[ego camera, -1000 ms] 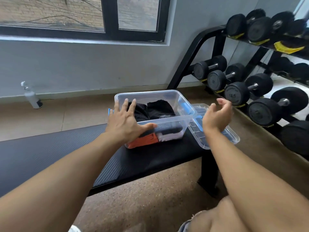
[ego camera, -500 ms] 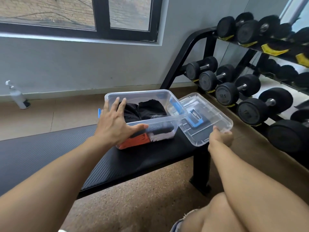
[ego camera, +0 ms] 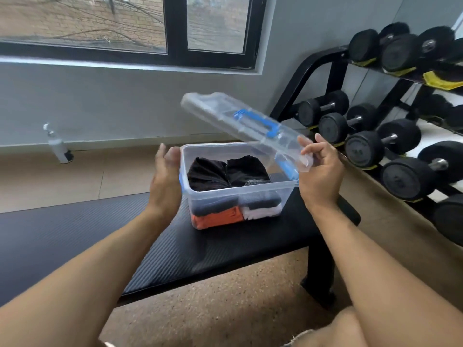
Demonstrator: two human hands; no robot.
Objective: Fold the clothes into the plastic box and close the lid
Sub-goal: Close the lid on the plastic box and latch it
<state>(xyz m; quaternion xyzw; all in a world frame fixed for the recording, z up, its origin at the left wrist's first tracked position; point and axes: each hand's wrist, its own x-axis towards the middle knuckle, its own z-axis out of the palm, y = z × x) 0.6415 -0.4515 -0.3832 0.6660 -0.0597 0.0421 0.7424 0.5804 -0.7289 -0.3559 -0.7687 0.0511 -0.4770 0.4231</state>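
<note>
My left hand [ego camera: 166,181] hovers with its grip apart, just beside the box's [ego camera: 240,199] left wall. The box sits on the tabletop [ego camera: 75,234], clothes [ego camera: 228,171] already folded inside. My right hand [ego camera: 319,171] pinches the lid's [ego camera: 225,113] near corner, holding it tilted above the box. I judge only seating and closing the lid remains.

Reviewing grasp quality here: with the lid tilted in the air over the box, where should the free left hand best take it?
Probably the lid's raised far-left edge, from the left. The right hand pinches only the low near corner, and the left hand is open beside the box.
</note>
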